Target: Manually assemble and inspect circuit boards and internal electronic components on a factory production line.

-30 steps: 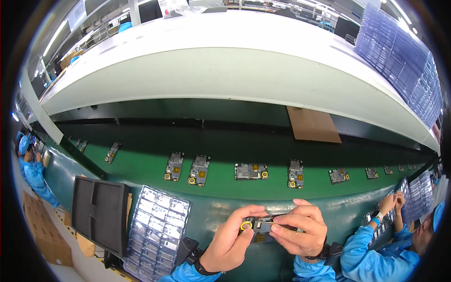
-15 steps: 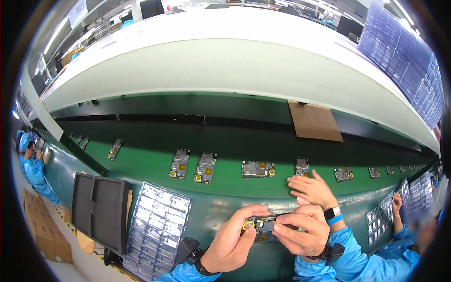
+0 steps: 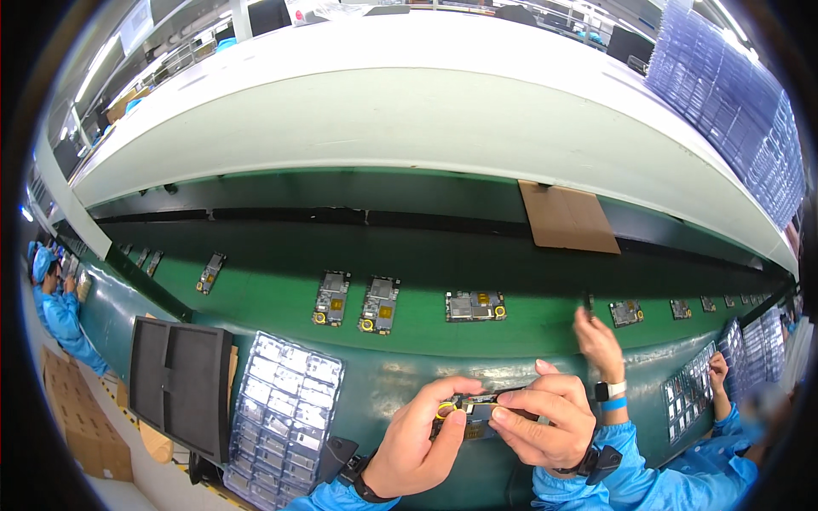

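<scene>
Between my two hands, low in the middle of the head view, is a small circuit board (image 3: pixel 479 411) with a yellow ring at its left end. My left hand (image 3: pixel 419 443) pinches that end with thumb and fingers. The other end is gripped by my right hand (image 3: pixel 545 419), whose fingertips cover part of the board. Just beyond my right hand, a co-worker's hand (image 3: pixel 600 342), with a watch and blue wristband, reaches over the green belt. It pinches a dark board (image 3: pixel 588 301), seen nearly edge-on and blurred.
Several circuit boards (image 3: pixel 379 305) lie spaced along the green belt (image 3: pixel 417 336). A clear plastic tray (image 3: pixel 285 417) of parts stands left of my hands, beside a black foam tray (image 3: pixel 181 375). Brown cardboard (image 3: pixel 569 220) leans at the back under a white shelf (image 3: pixel 409 111). Co-workers sit at both sides.
The co-worker's hand has moved right and lifted a board off the belt. The other nearby boards have shifted slightly right. My hands keep their hold, nearly still.
</scene>
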A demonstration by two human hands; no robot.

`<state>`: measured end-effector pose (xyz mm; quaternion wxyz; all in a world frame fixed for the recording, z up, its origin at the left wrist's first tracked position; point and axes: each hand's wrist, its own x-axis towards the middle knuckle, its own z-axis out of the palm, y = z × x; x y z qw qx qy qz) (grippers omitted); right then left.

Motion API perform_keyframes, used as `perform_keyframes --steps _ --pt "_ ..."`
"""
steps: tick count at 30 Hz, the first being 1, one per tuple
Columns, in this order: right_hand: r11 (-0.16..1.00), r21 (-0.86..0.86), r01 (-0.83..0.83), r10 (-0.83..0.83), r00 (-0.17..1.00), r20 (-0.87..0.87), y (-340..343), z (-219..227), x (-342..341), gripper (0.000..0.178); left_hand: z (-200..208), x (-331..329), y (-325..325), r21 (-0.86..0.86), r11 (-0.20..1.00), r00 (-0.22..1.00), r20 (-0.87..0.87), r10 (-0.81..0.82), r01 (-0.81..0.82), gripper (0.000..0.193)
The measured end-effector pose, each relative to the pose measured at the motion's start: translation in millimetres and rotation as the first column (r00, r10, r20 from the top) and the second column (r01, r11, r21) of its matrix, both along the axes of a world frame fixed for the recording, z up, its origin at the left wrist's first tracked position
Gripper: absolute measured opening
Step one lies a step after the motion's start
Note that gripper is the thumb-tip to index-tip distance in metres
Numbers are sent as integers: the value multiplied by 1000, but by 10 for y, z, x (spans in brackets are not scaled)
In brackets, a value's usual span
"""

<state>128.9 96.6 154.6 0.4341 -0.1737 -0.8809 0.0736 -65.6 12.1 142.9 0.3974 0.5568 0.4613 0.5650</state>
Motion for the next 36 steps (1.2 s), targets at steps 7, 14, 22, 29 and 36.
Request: perform_keyframes --steps 7,14,22,29,36 --pt "998 -27 59 -59 998 -9 -99 -68 -74 36 -100 -26 -24 83 993 995 -39 90 -86 30" --pt "999 4 47 -46 998 -51 -88 -91 -208 34 -141 -107 -71 81 992 995 1 97 -97 31" --pt "998 35 52 -49 996 -78 -71 -166 -268 33 -126 -180 -110 -8 998 998 5 64 -64 29" --pt "998 41 38 -34 995 -94 -103 -200 -362 35 -169 -246 -100 74 987 989 -24 143 -141 26" --pt "998 41 39 -36 997 -73 -124 -190 -442 36 -144 -308 -124 101 981 983 -65 174 -167 19"
